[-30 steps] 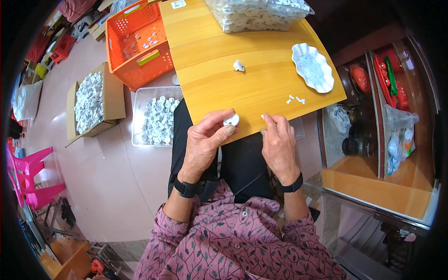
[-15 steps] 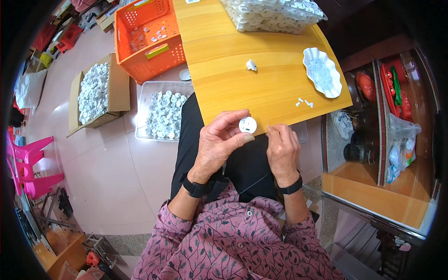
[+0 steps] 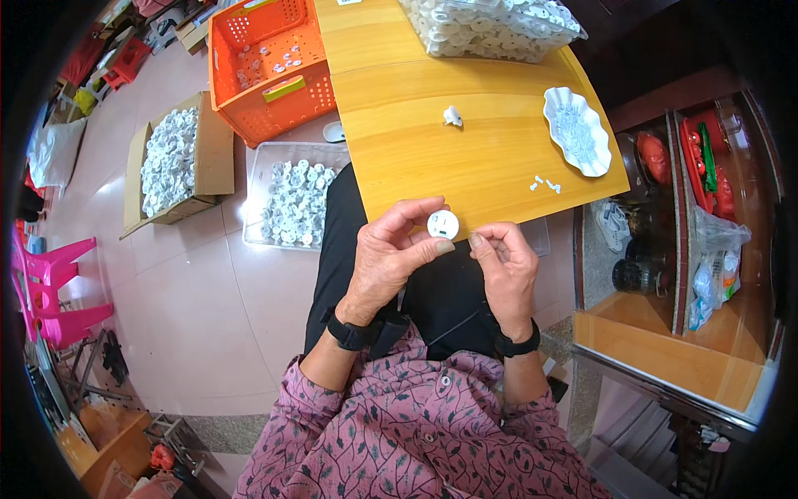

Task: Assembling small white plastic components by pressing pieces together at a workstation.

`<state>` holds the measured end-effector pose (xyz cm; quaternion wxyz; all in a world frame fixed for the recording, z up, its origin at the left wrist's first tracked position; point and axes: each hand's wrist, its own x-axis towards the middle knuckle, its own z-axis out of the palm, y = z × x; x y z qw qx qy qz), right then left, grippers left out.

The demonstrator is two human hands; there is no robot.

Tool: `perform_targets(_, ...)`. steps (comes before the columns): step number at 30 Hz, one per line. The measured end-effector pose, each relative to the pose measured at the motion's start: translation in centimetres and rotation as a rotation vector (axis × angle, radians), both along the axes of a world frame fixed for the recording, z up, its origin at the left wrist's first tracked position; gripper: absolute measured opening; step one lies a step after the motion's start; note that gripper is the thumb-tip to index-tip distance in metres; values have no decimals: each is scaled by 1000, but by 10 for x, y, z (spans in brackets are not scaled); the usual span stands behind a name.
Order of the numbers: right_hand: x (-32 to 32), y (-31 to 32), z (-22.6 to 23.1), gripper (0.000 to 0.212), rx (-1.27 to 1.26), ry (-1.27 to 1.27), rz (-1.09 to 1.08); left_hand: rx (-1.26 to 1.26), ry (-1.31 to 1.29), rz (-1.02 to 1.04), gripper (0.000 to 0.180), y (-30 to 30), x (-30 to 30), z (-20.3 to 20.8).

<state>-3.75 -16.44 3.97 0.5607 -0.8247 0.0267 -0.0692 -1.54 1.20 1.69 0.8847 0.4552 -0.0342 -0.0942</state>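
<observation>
Between the thumb and fingers of my left hand (image 3: 393,244) is a round white plastic disc (image 3: 442,224) with small slots in its face. It is held over my lap at the near edge of the yellow wooden table (image 3: 399,150). Just to the right, my right hand (image 3: 509,262) pinches thumb against forefinger; whatever is between them is too small to make out. A few small clear plastic pieces (image 3: 546,184) lie on the table beyond that hand. A white scalloped dish (image 3: 596,158) holds many more. One small white part (image 3: 452,116) sits mid-table.
A clear bin of white parts (image 3: 490,33) stands at the table's far side. Left of the table are an orange crate (image 3: 274,104), a clear tray of white discs (image 3: 268,166) and a cardboard box of white parts (image 3: 218,158). Wooden shelves (image 3: 665,320) stand at the right.
My right hand has turned, so its thumb and forefinger pinch now show. My left hand keeps the disc in nearly the same place, and the view has shifted slightly.
</observation>
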Motion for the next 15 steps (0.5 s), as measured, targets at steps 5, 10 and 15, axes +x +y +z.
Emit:
perform_targets(5,4,13,14,8,347,174,3,173,-129,27,30,3,0,-3)
perform_targets(10,9,10,10,8,185,-2,95,345,-187,-7,22,3,-3,-2)
perform_targets(15,12,12,11,11,4,-127,62,410,-230,-43,22,5,-2,-6)
